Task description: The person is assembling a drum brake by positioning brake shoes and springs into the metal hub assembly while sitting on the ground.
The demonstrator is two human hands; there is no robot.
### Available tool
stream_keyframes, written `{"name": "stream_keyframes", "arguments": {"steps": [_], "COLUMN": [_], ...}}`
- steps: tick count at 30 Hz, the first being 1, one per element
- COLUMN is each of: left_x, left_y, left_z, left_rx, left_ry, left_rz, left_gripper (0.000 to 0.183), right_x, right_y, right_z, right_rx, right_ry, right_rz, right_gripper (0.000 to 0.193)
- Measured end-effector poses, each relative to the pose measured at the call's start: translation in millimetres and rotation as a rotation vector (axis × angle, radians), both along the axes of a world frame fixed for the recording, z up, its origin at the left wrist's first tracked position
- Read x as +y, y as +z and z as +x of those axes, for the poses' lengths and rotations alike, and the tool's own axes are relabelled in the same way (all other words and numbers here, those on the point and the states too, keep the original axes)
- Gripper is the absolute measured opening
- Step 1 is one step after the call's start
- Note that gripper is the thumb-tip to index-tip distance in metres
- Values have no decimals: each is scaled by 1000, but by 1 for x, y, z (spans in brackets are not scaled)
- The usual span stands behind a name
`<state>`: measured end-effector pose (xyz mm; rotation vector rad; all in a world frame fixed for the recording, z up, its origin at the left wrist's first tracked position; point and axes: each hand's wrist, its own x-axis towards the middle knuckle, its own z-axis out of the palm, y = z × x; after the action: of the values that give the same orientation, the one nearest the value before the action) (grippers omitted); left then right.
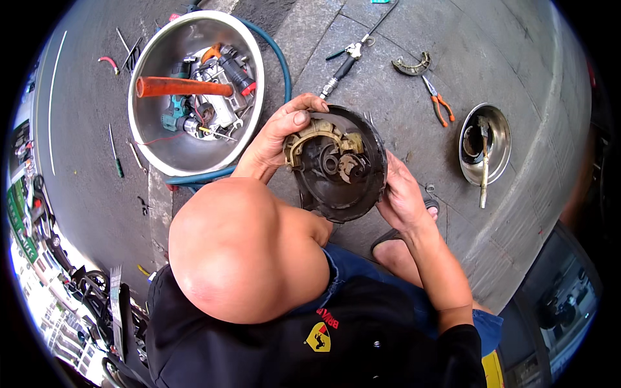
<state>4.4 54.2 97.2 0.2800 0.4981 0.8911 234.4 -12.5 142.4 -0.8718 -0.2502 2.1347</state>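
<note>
In front of me I hold up a dark, dirty drum brake plate (374,139), its hollow side toward me. A curved brake shoe (315,131) sits inside it, along the left edge. My left hand (279,134) is closed on the shoe and the plate's upper left rim, the thumb by the shoe. My right hand (404,195) grips the rim at the lower right, its fingers partly hidden behind the plate. Another curved brake shoe (412,66) lies on the ground ahead, beside orange-handled pliers (440,102).
At left stands a large metal basin (147,129) holding power tools and an orange-handled hammer (184,86). A blue hose (279,55) curves round it. An air gun (346,61) lies ahead. To the right is a metal bowl (503,123) with a brush (484,161). A screwdriver (116,155) lies far left.
</note>
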Motion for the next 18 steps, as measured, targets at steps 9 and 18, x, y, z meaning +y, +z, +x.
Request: {"name": "stream_keyframes", "arguments": {"steps": [9, 18], "left_x": [-10, 10], "left_y": [14, 29], "left_z": [-4, 12], "left_rx": [56, 370], "left_ry": [-40, -168], "left_rz": [21, 413], "left_gripper": [40, 56], "right_x": [-17, 0], "right_y": [-8, -16], "right_z": [-3, 7], "right_rx": [26, 33], "right_ry": [-95, -209], "right_rz": [-17, -228], "right_gripper": [36, 39]}}
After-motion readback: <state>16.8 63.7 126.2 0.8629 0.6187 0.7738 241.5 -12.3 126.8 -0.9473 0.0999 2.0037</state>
